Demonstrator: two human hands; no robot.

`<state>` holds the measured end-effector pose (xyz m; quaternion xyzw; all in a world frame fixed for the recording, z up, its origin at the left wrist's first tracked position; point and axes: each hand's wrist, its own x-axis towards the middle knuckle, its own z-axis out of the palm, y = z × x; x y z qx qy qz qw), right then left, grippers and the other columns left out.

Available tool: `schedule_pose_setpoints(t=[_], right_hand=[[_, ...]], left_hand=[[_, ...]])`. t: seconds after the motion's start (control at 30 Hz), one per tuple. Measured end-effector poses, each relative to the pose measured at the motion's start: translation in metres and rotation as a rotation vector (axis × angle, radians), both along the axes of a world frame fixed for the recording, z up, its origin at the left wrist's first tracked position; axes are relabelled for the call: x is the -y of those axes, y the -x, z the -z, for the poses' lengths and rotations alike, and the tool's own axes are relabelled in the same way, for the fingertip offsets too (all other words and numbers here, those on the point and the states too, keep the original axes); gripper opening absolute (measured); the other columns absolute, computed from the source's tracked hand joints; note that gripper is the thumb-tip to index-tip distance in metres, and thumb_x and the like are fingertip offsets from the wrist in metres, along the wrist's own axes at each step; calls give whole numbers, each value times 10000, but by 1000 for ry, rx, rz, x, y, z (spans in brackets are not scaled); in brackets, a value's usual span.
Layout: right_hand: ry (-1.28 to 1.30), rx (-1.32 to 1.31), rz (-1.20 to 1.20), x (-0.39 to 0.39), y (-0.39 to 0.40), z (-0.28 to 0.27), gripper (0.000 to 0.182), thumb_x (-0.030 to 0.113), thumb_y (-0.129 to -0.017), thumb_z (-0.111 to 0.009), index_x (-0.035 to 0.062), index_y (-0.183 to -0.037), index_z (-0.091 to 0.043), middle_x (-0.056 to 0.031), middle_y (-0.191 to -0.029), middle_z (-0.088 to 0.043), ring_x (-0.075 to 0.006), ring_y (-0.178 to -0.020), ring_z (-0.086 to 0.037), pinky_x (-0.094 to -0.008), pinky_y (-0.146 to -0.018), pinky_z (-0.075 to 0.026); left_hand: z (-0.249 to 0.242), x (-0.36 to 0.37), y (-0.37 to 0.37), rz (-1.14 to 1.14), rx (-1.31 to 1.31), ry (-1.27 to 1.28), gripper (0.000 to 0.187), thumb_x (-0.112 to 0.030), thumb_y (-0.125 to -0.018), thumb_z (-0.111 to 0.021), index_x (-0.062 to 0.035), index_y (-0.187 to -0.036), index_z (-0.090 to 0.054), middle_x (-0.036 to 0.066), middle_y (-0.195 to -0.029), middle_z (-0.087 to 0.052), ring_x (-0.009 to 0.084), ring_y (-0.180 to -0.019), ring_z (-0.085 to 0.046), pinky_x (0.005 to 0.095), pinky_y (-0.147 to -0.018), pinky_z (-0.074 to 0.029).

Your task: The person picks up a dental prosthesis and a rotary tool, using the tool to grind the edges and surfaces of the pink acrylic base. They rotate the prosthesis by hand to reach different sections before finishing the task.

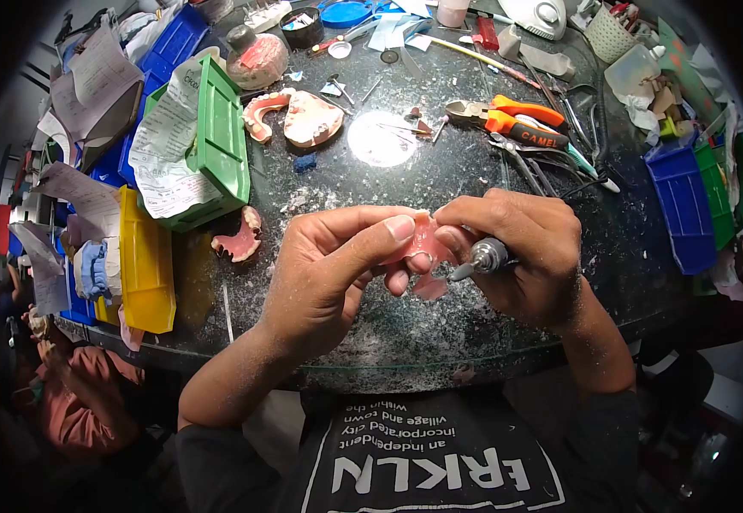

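My left hand [324,269] pinches a pink denture base [423,238] between thumb and fingers, above the dusty tabletop. In my right hand [529,248] is a rotary handpiece [489,254], its grey pointed tip [461,272] angled toward the denture's lower right edge. The right thumb and fingertips also rest against the denture's upper right side. White powder clings to both hands and forearms. Part of the denture is hidden behind my fingers. Left of my left hand lies another pink denture piece [239,239] with teeth along its edge.
A plaster model [313,120] and a toothed denture arch [260,115] lie farther back. Orange-handled pliers [517,118] sit back right among tools. Green [222,137] and yellow [147,265] bins line the left, a blue bin [683,209] the right. Another person [89,385] works at lower left.
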<state>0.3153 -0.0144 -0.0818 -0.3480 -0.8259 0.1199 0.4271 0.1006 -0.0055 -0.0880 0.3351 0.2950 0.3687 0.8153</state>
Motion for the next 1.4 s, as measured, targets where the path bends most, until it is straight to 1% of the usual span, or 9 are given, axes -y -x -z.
schedule_pose_setpoints(t=[0.1, 0.2, 0.27, 0.4, 0.57, 0.67, 1.0, 1.1, 1.4], right_hand=[[-26, 2, 3, 0, 1, 0, 158, 89, -842, -728, 22, -977, -678, -87, -760, -694, -177, -532, -617, -282, -477, -459], [-44, 51, 1, 0, -1, 1, 179, 85, -833, -735, 19, -989, -678, -94, -768, -695, -174, -522, -611, -283, -464, -448], [-48, 92, -4, 2, -6, 2, 202, 88, -825, -743, 15, -1002, -679, -99, -775, -693, -171, -512, -604, -285, -454, -438], [-20, 49, 105, 3, -1, -1, 248, 269, -804, -768, 67, -872, -640, -32, -634, -564, -176, -505, -576, -329, -457, -442], [-8, 303, 172, 3, -8, -4, 466, 494, -770, -780, 85, -707, -566, -27, -577, -502, -169, -462, -532, -329, -431, -409], [-7, 310, 199, 3, -8, -1, 529, 560, -767, -752, 90, -652, -538, -22, -549, -474, -170, -440, -509, -328, -419, -394], [-3, 306, 208, 5, -5, 2, 554, 576, -773, -733, 95, -618, -505, -15, -522, -447, -160, -428, -496, -329, -406, -390], [11, 314, 212, 6, -4, 1, 551, 572, -775, -732, 98, -617, -500, -16, -523, -443, -163, -427, -494, -331, -406, -392], [40, 311, 206, 8, -3, -4, 512, 534, -759, -745, 92, -641, -516, -33, -545, -467, -196, -455, -534, -351, -429, -423]], left_hand=[[0, 0, -2, -33, -88, -51, 244, -92, -939, -631, 85, -1106, -650, 166, -976, -704, 171, -811, -691, 270, -745, -559], [2, 2, -5, -67, -224, -296, 193, -43, -930, -643, 46, -1099, -667, 131, -965, -702, 146, -799, -672, 268, -748, -541], [6, -1, -4, -78, -287, -509, 175, -5, -912, -657, 27, -1082, -682, 114, -976, -684, 138, -859, -654, 262, -790, -524], [12, -8, -4, -107, -350, -829, 155, 30, -885, -677, 16, -1037, -702, 99, -1012, -635, 136, -977, -606, 251, -849, -485], [9, -7, -4, -78, -343, -822, 186, 58, -845, -705, 17, -1026, -706, 108, -1034, -614, 149, -992, -589, 270, -858, -487], [8, -7, -3, -76, -348, -838, 196, 76, -833, -708, 19, -1020, -707, 110, -1029, -618, 156, -983, -596, 276, -855, -492], [2, -6, -2, -74, -372, -894, 179, 101, -810, -706, 30, -974, -714, 122, -988, -641, 170, -948, -613, 287, -825, -494], [7, -9, -3, -116, -364, -953, 216, 60, -816, -731, -34, -1010, -743, 84, -974, -673, 132, -877, -649, 258, -750, -528], [11, -8, -4, -121, -305, -953, 226, 75, -815, -725, -27, -1017, -738, 92, -987, -672, 145, -911, -647, 267, -767, -535]])
